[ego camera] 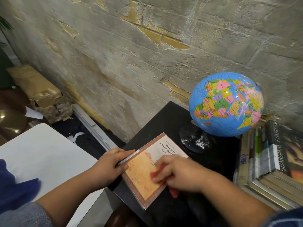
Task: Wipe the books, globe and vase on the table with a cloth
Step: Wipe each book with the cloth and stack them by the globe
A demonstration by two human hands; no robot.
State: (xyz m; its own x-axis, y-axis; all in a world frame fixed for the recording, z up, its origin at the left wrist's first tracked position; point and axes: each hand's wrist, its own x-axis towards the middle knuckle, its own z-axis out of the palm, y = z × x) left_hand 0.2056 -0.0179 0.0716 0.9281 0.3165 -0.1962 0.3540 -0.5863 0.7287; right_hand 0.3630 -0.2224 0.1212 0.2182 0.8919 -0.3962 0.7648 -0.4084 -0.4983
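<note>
An orange paperback book [144, 171] lies flat on the black table [165, 122]. My left hand [109, 164] grips the book's left edge, thumb on the cover. My right hand [178, 174] presses a red cloth [155, 175] onto the cover, fingers curled round it; most of the cloth is hidden under the hand. A blue globe [226, 104] with coloured countries stands on a black base [193, 138] behind the book. A stack of books [268, 154] lies at the right. No vase is in view.
A rough grey brick wall [131, 63] rises right behind the table. A white surface [42, 158] sits to the left, with a blue fabric [14, 184] on it. Torn cardboard boxes [41, 90] lie on the floor at far left.
</note>
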